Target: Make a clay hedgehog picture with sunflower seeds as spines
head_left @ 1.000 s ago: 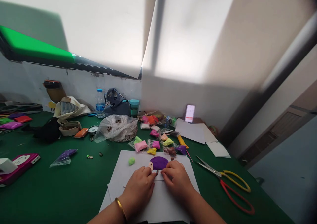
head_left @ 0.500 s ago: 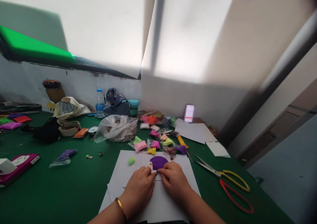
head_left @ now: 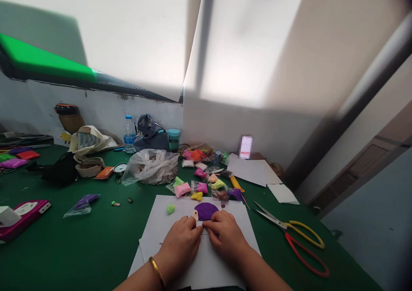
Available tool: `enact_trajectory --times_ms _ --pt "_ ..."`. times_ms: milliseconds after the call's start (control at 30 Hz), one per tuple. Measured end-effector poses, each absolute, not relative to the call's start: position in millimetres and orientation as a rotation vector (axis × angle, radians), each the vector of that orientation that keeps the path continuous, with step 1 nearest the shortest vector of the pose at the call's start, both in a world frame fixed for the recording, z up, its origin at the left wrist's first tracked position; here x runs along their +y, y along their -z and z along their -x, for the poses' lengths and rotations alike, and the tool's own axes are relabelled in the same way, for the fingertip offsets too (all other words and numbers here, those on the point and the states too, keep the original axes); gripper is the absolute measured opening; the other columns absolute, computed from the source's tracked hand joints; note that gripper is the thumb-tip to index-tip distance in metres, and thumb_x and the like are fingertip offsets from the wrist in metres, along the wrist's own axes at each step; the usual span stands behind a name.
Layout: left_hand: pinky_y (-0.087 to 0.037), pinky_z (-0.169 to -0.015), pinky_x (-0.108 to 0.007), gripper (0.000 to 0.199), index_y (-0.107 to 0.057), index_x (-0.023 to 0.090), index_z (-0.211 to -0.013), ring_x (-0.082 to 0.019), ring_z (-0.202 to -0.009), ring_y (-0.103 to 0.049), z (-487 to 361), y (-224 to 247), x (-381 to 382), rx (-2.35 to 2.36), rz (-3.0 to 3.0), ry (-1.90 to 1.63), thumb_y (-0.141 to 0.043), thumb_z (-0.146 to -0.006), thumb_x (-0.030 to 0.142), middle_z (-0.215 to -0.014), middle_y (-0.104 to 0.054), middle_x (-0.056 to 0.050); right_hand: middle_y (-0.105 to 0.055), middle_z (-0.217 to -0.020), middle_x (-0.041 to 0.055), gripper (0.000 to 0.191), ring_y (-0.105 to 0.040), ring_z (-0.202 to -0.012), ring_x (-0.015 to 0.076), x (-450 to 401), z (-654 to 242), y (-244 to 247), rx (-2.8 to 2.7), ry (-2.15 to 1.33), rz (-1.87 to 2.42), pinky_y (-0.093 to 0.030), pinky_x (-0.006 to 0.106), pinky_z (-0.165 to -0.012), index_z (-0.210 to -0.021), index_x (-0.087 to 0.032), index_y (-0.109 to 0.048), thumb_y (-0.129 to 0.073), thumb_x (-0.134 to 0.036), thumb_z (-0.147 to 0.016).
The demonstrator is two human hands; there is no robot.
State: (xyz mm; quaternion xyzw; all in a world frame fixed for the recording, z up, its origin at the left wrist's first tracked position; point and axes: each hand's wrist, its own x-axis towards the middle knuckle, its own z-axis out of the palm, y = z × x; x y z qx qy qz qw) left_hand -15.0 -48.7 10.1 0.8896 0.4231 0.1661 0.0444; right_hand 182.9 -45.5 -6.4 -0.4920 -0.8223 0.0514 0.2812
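A flat purple clay dome (head_left: 206, 211) lies on white paper (head_left: 151, 222), with a small beige clay piece (head_left: 195, 214) bearing a dark dot at its left end. My left hand (head_left: 182, 239), with a gold bangle at the wrist, rests on the paper below the beige piece, its fingers curled and pressed together. From the right, my right hand (head_left: 227, 235) touches the dome's lower right edge, thumb and forefinger closed near the left fingertips. Whatever sits between the fingertips is hidden or too small to name. A lump of green clay (head_left: 171, 209) is left of the dome.
Bagged coloured clay (head_left: 183, 189) and a clear plastic bag (head_left: 151, 166) lie behind the paper. Large scissors (head_left: 286, 227), blades apart, rest on the right. A magenta box (head_left: 30, 213) and a purple clay packet (head_left: 83, 204) are on the left. A phone (head_left: 246, 146) stands at the back.
My right fingertips have shifted very slightly left along the dome's lower edge. Otherwise the hands and the clay look the same.
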Motion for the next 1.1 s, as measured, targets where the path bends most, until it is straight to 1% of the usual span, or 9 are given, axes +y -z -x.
enact_trajectory --times_ms 200,500,700,900,1100 --pt "-0.048 -0.082 -0.037 0.021 -0.068 0.022 -0.103 -0.023 -0.091 -0.056 15.0 -11.0 -48.5 1.292 -2.721 -0.477 -0.052 -0.091 0.015 -0.096 -0.063 -0.007 -0.062 -0.087 0.0051 0.031 -0.054 -0.083 0.0197 -43.1 -186.9 7.7 -2.176 -0.166 1.274 -0.04 0.033 -0.075 -0.108 -0.028 -0.074 -0.056 -0.014 -0.086" --pt "-0.048 -0.082 -0.038 0.021 -0.067 0.021 -0.103 -0.023 -0.091 -0.056 15.4 -9.3 -47.9 1.286 -2.711 -0.478 -0.052 -0.09 0.014 -0.097 -0.063 -0.007 -0.062 -0.09 0.0045 0.03 -0.055 -0.087 0.0212 -43.2 -183.8 9.3 -2.218 -0.174 1.321 -0.041 0.035 -0.078 -0.106 -0.032 -0.074 -0.061 -0.016 -0.084" --pt "-0.048 -0.08 -0.037 0.02 -0.068 0.022 -0.1 -0.023 -0.09 -0.056 14.9 -9.4 -47.1 1.293 -2.715 -0.476 -0.053 -0.089 0.014 -0.097 -0.063 -0.007 -0.061 -0.089 0.0056 0.031 -0.057 -0.087 0.02 -38.6 -189.8 8.1 -2.071 -0.348 1.285 -0.046 0.032 -0.077 -0.11 -0.026 -0.074 -0.055 -0.015 -0.088" --pt "-0.048 -0.082 -0.038 0.021 -0.068 0.022 -0.103 -0.023 -0.092 -0.056 15.4 -7.3 -47.2 1.28 -2.704 -0.499 -0.052 -0.09 0.015 -0.098 -0.063 -0.007 -0.062 -0.089 0.0041 0.031 -0.055 -0.086 0.0203 -39.0 -186.9 10.9 -2.149 -0.274 1.333 -0.044 0.034 -0.077 -0.106 -0.032 -0.075 -0.061 -0.016 -0.085" --pt "-0.048 -0.081 -0.037 0.022 -0.067 0.022 -0.103 -0.022 -0.091 -0.055 15.2 -9.8 -47.8 1.283 -2.711 -0.489 -0.053 -0.089 0.014 -0.098 -0.062 -0.007 -0.061 -0.088 0.0045 0.029 -0.056 -0.087 0.0205 -38.8 -187.2 10.5 -2.133 -0.275 1.334 -0.044 0.034 -0.077 -0.105 -0.031 -0.076 -0.061 -0.016 -0.085"
